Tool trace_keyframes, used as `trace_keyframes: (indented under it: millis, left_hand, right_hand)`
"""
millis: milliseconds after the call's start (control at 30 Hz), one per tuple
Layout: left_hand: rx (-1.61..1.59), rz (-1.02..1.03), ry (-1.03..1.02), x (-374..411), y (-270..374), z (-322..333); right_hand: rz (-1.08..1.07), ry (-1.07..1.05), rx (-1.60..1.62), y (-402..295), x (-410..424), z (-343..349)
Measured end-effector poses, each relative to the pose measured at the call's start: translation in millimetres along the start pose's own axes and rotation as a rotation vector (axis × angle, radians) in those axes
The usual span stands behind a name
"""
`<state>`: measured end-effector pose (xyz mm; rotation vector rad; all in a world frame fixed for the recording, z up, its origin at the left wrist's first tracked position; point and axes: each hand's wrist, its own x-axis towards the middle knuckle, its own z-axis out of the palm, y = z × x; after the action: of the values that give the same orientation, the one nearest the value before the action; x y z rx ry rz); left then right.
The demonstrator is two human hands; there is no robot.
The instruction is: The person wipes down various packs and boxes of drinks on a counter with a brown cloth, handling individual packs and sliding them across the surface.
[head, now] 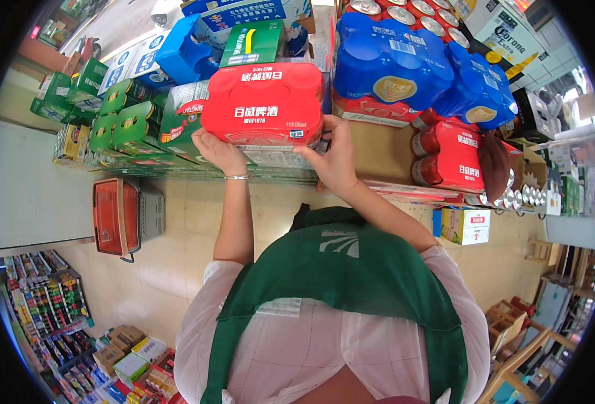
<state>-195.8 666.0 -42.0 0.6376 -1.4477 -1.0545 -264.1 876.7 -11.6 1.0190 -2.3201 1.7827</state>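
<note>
My left hand (220,154) grips the near left corner of a red Budweiser can multipack (262,101). At its near right corner, my right hand (335,156) holds the same pack with the thumb along the front. The pack is above a row of drink cartons, and whether it rests on anything underneath cannot be seen. Left of it stands a green Singha carton (182,118); behind it is a green carton with a yellow stripe (257,40). Brown cardboard (380,151) lies to the right of my right hand. Beyond that is another red multipack (453,156), tilted, beside a dark brown cloth-like item (494,159).
Blue-wrapped can packs (393,60) are stacked at the back right, near a Corona carton (512,40). Green can packs (138,126) line the left. On the tiled floor stand a red shopping basket (118,217) and a small carton (466,225). Goods shelves (47,293) are at lower left.
</note>
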Motion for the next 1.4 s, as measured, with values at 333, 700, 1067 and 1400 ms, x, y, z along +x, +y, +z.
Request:
trace_keyframes:
  millis: [333,700,1067,1400]
  left_hand:
    - [-0.107,-0.106,-0.177,4.4,1.6,-1.9]
    - [-0.1,-0.016,-0.051,5.6,1.2,-6.1]
    - [-0.354,-0.304,-0.281,11.2,-20.8,-18.1]
    - [-0.701,-0.906,-0.683,84.9,-4.9,-2.0]
  right_hand:
    - [-0.046,-0.012,0.162,9.5,1.5,7.6]
    - [-0.029,0.032,0.037,-6.3,0.7,0.6]
    - [-0.064,-0.071,0.145,-3.0,4.2,-2.9]
    - [0.393,-0.002,0.759,-6.2,43.4,16.5]
